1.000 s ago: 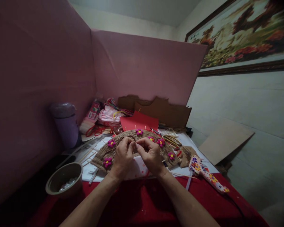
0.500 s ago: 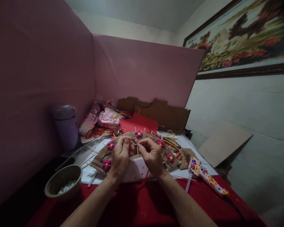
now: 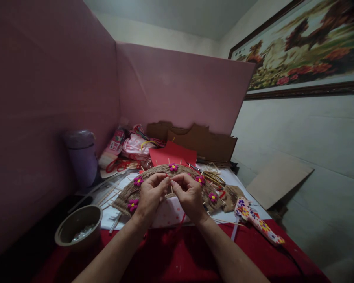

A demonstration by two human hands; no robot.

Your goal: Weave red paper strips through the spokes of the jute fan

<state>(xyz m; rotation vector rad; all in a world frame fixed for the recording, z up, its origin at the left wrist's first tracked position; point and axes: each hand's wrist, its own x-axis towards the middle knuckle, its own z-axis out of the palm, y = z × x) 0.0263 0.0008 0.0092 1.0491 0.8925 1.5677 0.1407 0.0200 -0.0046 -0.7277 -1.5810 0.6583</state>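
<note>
My left hand [image 3: 153, 192] and my right hand [image 3: 188, 192] meet fingertip to fingertip, both pinching a thin red cord [image 3: 182, 220]. Its loose end hangs below my right hand toward the red cloth; a short bit shows between the fingertips. Just beneath my hands lies a fan-shaped piece wound with brown twine [image 3: 156, 169], thin sticks poking out along its edge. Several magenta flowers with yellow centres, such as the top flower [image 3: 173, 167], sit on its curve. White fabric with pink dots [image 3: 166, 214] lies under my wrists. My fingers cover the middle of the fan.
A bowl of clear beads [image 3: 59, 236] stands front left, near a purple flask [image 3: 84, 163]. On the right lies a flower-patterned glue gun [image 3: 259, 222] with its cable. Scissors [image 3: 214, 177], red paper [image 3: 174, 153] and torn cardboard [image 3: 203, 141] are behind the fan.
My left fingertips have moved right and closer to my right ones, so less red cord shows between them. The fan and the things around it stay in place.
</note>
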